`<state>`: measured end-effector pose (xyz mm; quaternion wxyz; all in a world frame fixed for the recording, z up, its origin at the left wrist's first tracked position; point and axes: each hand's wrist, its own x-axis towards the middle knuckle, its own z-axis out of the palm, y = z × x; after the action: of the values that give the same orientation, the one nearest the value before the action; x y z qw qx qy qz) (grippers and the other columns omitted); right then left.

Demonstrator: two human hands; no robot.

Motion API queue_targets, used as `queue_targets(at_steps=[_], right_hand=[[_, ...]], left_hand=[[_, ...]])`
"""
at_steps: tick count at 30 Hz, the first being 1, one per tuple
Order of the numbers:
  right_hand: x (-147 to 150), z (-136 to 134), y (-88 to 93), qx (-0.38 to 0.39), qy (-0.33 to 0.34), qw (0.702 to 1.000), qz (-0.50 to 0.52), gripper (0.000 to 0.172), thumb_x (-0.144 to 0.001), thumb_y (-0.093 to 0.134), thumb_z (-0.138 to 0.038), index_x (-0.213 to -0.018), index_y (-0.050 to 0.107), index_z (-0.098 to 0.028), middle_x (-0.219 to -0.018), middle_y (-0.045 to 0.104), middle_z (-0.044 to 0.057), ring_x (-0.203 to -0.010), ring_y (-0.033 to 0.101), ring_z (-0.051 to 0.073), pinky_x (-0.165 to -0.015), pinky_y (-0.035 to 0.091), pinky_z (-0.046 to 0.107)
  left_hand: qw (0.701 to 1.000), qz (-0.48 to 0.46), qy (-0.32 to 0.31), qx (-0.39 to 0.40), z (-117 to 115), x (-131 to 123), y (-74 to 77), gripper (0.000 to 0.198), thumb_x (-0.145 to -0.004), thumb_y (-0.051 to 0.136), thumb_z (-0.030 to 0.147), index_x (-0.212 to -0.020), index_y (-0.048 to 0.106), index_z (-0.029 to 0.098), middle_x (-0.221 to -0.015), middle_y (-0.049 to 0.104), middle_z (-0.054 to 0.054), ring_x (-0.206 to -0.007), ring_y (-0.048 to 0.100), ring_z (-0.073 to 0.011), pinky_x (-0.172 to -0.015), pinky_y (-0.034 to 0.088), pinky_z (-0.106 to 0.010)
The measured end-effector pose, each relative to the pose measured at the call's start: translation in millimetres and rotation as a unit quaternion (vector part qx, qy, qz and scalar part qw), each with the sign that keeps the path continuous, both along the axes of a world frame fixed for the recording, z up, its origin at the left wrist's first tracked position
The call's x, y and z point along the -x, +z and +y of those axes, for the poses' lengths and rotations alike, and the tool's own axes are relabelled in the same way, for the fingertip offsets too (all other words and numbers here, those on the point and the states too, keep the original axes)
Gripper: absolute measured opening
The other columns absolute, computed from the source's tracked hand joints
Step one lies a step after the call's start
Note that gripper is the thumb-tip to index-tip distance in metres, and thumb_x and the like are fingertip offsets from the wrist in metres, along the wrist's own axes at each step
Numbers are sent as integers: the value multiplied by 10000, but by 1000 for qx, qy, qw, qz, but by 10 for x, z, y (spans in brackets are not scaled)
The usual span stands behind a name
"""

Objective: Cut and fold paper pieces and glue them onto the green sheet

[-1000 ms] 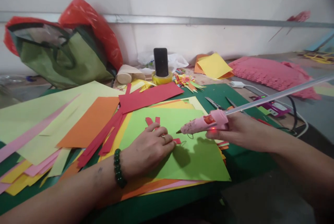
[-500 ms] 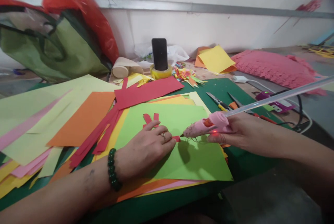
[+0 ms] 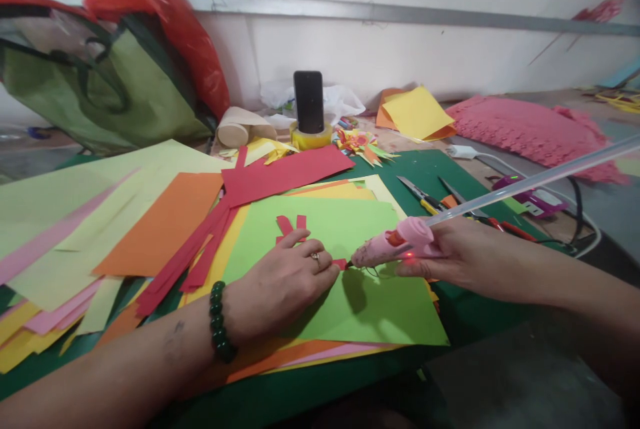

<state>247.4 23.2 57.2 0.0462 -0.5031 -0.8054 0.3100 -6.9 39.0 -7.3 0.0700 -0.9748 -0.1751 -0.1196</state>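
Observation:
My right hand (image 3: 460,252) is wrapped round a pink hot glue gun (image 3: 395,245), with a long clear glue stick (image 3: 530,179) rising from its back. The gun's dark nozzle meets the end of a small red paper strip (image 3: 341,263). My left hand (image 3: 293,275), fingers bent and close together, pins that strip against a light green paper sheet (image 3: 390,312); most of the strip is hidden under the fingers. Just beyond the left fingertips lie other short red paper pieces (image 3: 285,224), partly covered by the hand.
Red strips (image 3: 185,259), an orange sheet (image 3: 163,222) and pale yellow paper (image 3: 165,159) spread leftward. A utility knife (image 3: 420,195) and scissors (image 3: 467,205) lie on the green mat (image 3: 425,165). Behind stand a phone (image 3: 309,102) on a tape roll (image 3: 311,137) and a green bag (image 3: 135,75).
The glue gun's nozzle has come slightly down onto the red strip's end. My left hand keeps its place on the strip, and the whole view has shifted a little.

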Motion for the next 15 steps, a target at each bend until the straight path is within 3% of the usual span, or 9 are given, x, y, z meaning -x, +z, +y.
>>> queue_targets(at_steps=[4, 6, 12, 15], right_hand=[[-43, 19, -78, -24, -8, 1000, -11, 348, -858, 517, -534, -907, 744, -275, -636, 659, -2, -706, 650, 216, -657, 491, 281], [-50, 18, -85, -23, -16, 1000, -13, 353, -854, 525, -532, -921, 745, -264, -625, 656, 0, -668, 646, 208, -624, 484, 275], [-2, 2, -7, 12, 14, 1000, 7, 331, -865, 527, -462, -1099, 707, -310, -929, 728, 1, -864, 671, 233, -724, 503, 273], [9, 13, -14, -22, 6, 1000, 18, 339, -858, 541, -472, -1110, 703, -313, -1001, 724, 2, -889, 667, 233, -755, 506, 275]], left_hand=[[1000, 8, 2, -2, -5, -1, 7, 215, -917, 427, 127, -1021, 609, 175, -880, 674, -72, -847, 562, -196, -903, 369, -387], [1000, 10, 2, 0, -6, 0, 7, 212, -915, 430, 126, -1022, 607, 176, -882, 673, -70, -844, 561, -195, -907, 367, -388], [1000, 6, 1, 4, -3, 3, -7, 226, -919, 418, 141, -1046, 601, 180, -906, 673, -75, -849, 560, -195, -920, 368, -396], [1000, 5, 1, 2, -4, 2, -2, 214, -916, 429, 139, -1033, 604, 177, -895, 672, -74, -843, 562, -194, -918, 368, -392]])
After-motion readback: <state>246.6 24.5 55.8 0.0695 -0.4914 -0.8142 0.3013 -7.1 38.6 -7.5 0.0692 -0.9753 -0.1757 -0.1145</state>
